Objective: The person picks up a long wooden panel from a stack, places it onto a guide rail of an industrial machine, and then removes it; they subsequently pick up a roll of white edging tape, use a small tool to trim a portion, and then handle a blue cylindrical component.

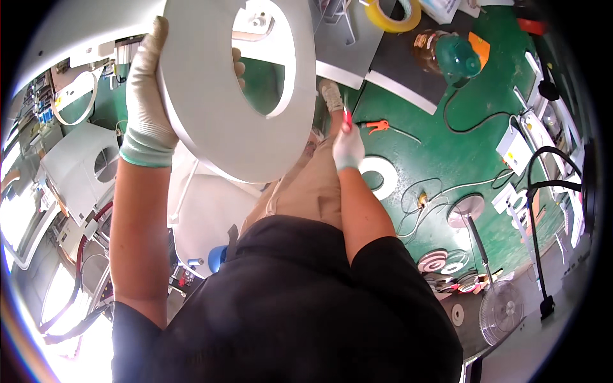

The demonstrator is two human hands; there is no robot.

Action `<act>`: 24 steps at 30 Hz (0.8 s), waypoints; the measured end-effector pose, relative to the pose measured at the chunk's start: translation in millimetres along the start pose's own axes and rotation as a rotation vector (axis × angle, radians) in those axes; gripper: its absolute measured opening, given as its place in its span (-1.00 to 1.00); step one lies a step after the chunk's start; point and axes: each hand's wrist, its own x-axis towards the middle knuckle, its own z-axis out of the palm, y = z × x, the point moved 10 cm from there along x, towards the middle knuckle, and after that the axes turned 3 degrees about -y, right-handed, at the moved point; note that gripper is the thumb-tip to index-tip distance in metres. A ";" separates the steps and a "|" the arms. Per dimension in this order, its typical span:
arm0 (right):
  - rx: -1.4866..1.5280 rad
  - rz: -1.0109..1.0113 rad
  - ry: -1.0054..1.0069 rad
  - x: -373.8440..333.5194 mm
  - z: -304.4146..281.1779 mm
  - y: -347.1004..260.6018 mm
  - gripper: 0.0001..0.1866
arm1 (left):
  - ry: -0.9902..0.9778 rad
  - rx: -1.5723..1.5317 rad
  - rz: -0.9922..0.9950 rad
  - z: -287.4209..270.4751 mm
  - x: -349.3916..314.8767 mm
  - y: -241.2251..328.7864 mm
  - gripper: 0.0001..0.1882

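A large white ring [249, 143] with an oval opening is tilted up in front of me. My left hand [148, 96], in a pale knitted glove with a green cuff, grips its left rim. The fingertips show through the opening, behind the ring. To the right of the ring and apart from it, my gloved right hand [348, 148] is closed round a slim red-handled tool [347, 119]. A thin shaft points up from it; its exact kind is too small to tell. Just beyond that hand is an orange air blow gun [377, 126] on a hose.
A grey-topped bench [389, 76] holds yellow tape [399, 22] and a bottle with a green cap [456, 57]. Another white ring [382, 177], loose hoses and a fan [501, 311] stand or lie on the right. White machine parts [80, 169] crowd the left.
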 end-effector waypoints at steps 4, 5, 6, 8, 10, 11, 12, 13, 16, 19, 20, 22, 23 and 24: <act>-0.022 -0.220 0.013 -21.6 -23.2 0.8 -0.56 | 0.049 -0.113 -0.018 -10.1 -1.5 -6.2 -0.22; 0.039 -0.303 0.107 -9.4 -29.2 -19.1 -0.57 | 0.099 -0.081 -0.017 -13.9 -3.5 -1.0 -0.24; 0.098 -0.383 0.200 0.9 -40.0 -48.4 -0.59 | 0.077 -0.076 -0.022 -10.0 -6.2 -2.2 -0.25; 0.195 -0.375 0.232 35.0 -61.3 -94.5 -0.58 | 0.034 -0.057 -0.007 -11.5 -0.4 -2.6 -0.26; 0.208 -0.396 0.225 46.5 -90.9 -158.3 -0.52 | 0.053 -0.104 -0.030 -12.4 -3.1 -9.9 -0.30; 0.233 -0.481 0.272 55.2 -101.4 -176.7 -0.49 | 0.042 -0.059 -0.007 -9.1 -5.7 -9.9 -0.31; 0.260 -0.563 0.325 63.0 -111.6 -190.6 -0.46 | 0.025 -0.012 0.015 -6.6 -4.8 -10.5 -0.32; 0.182 -0.594 0.479 54.3 -121.6 -201.8 -0.44 | 0.052 0.019 0.027 -8.3 -9.5 -14.0 -0.33; 0.133 -0.818 0.453 10.8 -123.2 -225.9 -0.46 | 0.086 0.119 0.048 -2.3 -22.9 -17.9 -0.32; 0.246 -0.698 -0.241 -25.1 -52.8 -218.1 -0.38 | 0.088 0.143 0.030 4.7 -30.1 -31.0 -0.27; 0.254 -0.728 -0.121 -15.8 -25.5 -182.8 -0.39 | 0.046 0.190 0.022 17.4 -28.4 -33.8 -0.29; 0.359 -0.532 -0.254 -23.2 -13.0 -183.3 -0.56 | 0.063 0.242 0.060 1.2 -30.0 -49.4 -0.31; 0.285 -0.429 -0.311 -29.4 -14.3 -188.4 -0.62 | 0.072 0.268 0.081 -6.8 -32.1 -54.2 -0.31; 0.213 -0.319 -0.358 -35.0 -16.9 -189.0 -0.67 | 0.035 0.242 0.079 -1.3 -36.6 -53.7 -0.32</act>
